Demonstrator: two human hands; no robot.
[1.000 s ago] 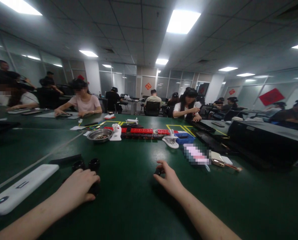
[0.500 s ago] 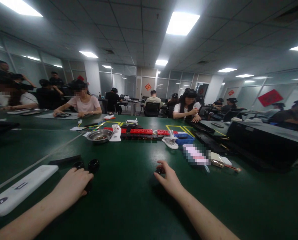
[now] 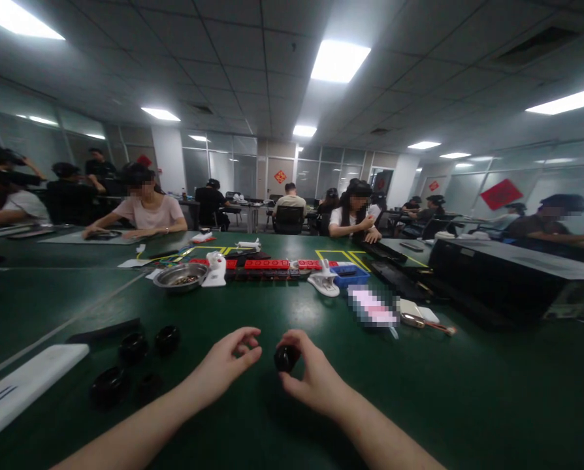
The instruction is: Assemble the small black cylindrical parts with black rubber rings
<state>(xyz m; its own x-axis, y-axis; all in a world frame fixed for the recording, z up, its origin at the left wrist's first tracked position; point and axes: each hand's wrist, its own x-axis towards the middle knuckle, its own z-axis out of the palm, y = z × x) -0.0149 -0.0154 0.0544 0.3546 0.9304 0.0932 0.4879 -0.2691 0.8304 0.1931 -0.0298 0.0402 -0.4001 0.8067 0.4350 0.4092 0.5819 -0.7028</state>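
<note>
My right hand (image 3: pixel 311 372) has its thumb and fingers curled round a small, glossy black rounded piece (image 3: pixel 285 358) just above the green table (image 3: pixel 233 424). To its left, my left hand (image 3: pixel 233 358) hovers with thumb and fingers apart and nothing between them. Several similar black rounded pieces stand on the table at the left, among them a near one (image 3: pixel 110 386), a middle one (image 3: pixel 133 347) and a far one (image 3: pixel 167 339). Another lies partly in shadow beside my left forearm. Their exact kind cannot be made out.
A white long case (image 3: pixel 32 391) and a black strip (image 3: pixel 106 331) lie at the left. Further back are a metal bowl (image 3: pixel 181 277), red power strips (image 3: pixel 267 264), a white clip (image 3: pixel 324 282) and a blue tray (image 3: pixel 351 277). A large black box (image 3: pixel 498 281) stands right. Co-workers sit across.
My left hand has left the black pieces at the left and moved right, toward my right hand. My right hand has come inward and shows the black piece more clearly. The view has turned slightly.
</note>
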